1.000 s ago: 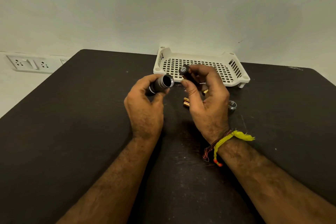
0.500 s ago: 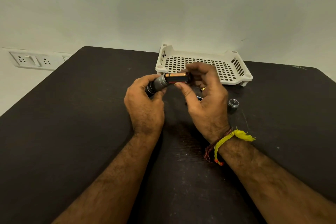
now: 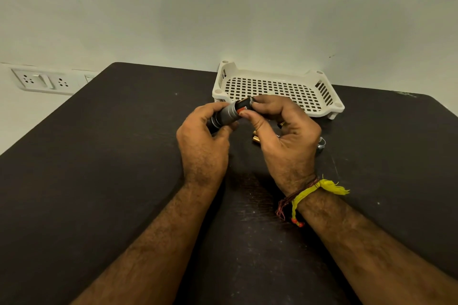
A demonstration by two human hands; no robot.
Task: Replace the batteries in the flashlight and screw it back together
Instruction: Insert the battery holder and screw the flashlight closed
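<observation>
Right now the battery, pinched by the right hand, lies in line with the flashlight body gripped by the left hand, half inside its open end.

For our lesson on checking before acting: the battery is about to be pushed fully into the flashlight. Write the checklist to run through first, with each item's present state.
1. Left hand grips the flashlight body: ok.
2. Right hand pinches the battery: ok.
3. Battery tip started in the open end: ok.
4. Battery polarity correct: cannot tell.
5. Spare batteries on the table within reach: ok.
6. Metal end piece at hand beside the right hand: ok.
</observation>
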